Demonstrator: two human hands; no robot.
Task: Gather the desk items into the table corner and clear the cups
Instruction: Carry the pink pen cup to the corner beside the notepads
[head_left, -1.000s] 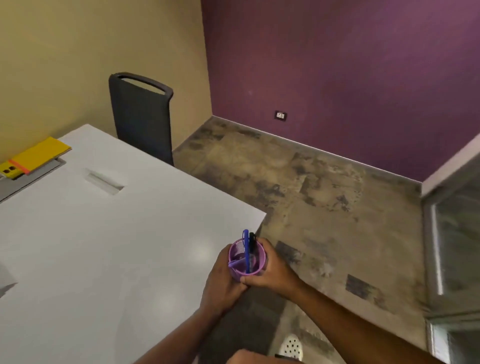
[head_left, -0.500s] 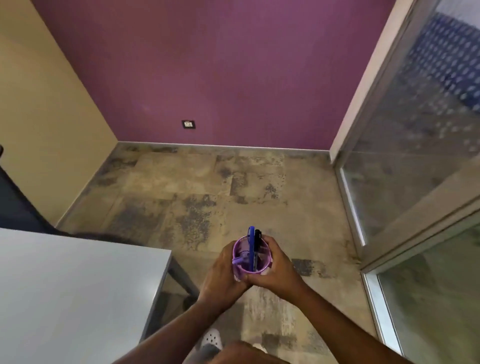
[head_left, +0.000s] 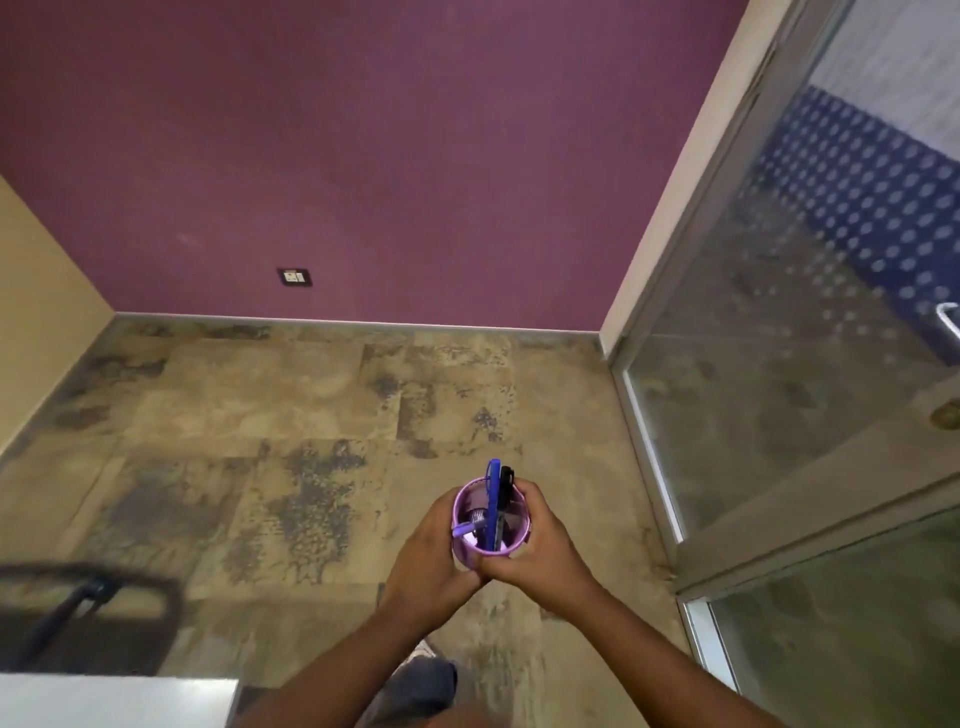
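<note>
bench (head_left: 114, 699) corner at bottom left. just ahead, left hand (head_left: 426, 556) and right hand (head_left: 540, 545) both wrap a purple cup (head_left: 491, 519) of pens (head_left: 493, 499), upright above the floor (head_left: 311, 415). beyond: purple wall (head_left: 389, 156), glass door (head_left: 805, 338) at right.

- Even, soft indoor light, with no hard shadows on the floor (head_left: 311, 441).
- Pale reflections wash across the glass door (head_left: 805, 364) on the right.
- Near left, the chair (head_left: 88, 618) smears with motion blur.
- Wide-angle bending tilts the walls at the edges.
</note>
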